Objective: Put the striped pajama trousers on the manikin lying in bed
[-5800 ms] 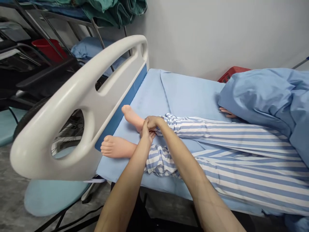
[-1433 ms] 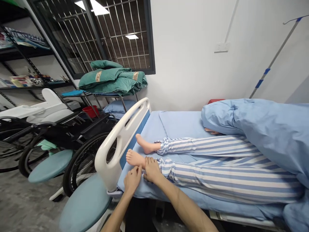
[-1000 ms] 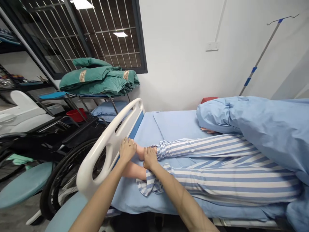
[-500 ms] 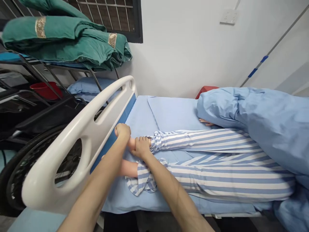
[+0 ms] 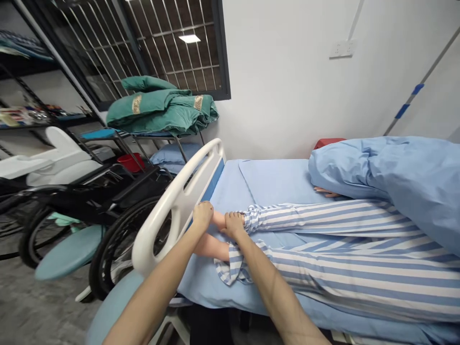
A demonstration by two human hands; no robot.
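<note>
1. far foot [image 5: 218, 219] lies on the blue bed sheet [image 5: 280, 177], by the white footboard [image 5: 143, 244], its toes hidden under the left hand.
2. left hand [image 5: 203, 213] is clenched round the toe end; a moment ago it lay there with looser fingers.
3. right hand [image 5: 234, 224] grasps the ankle, fingers over the top, just beside the bunched far trouser cuff [image 5: 253, 218].
4. both hands have just crossed from the near foot [image 5: 212, 247], which now lies free, partly behind the left forearm, its near trouser cuff [image 5: 233, 263] spread loose.
5. so the handling, i judge, now centres on the far leg, with this foot steadied at both ends.
</note>
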